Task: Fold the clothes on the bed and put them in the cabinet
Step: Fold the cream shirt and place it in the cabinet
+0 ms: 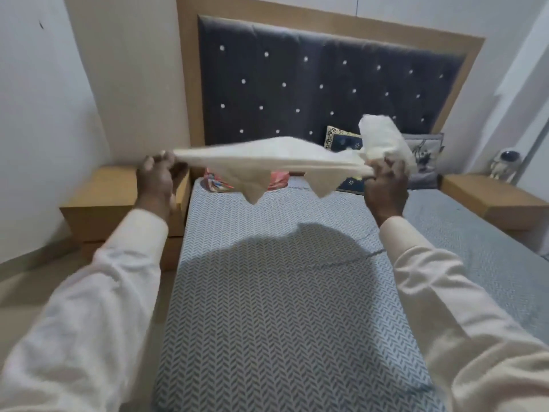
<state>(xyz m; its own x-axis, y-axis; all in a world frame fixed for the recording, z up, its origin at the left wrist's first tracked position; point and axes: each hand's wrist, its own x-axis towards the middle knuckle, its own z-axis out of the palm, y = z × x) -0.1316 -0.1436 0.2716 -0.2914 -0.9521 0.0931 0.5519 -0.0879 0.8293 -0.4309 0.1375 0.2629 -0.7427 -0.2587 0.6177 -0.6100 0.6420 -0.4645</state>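
Head: cloth (267, 156) btwn both hands.

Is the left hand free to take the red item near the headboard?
Probably not: the left hand grips the cream garment, which also hangs before the red item.

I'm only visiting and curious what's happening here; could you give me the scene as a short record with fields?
cloth: cream, stretched in the air between both hands
left hand: grips one end
right hand: grips the other end, which is bunched
bed: below the cloth, patterned sheet, shadow on it
pillows: against the headboard
stage: cloth not yet folded
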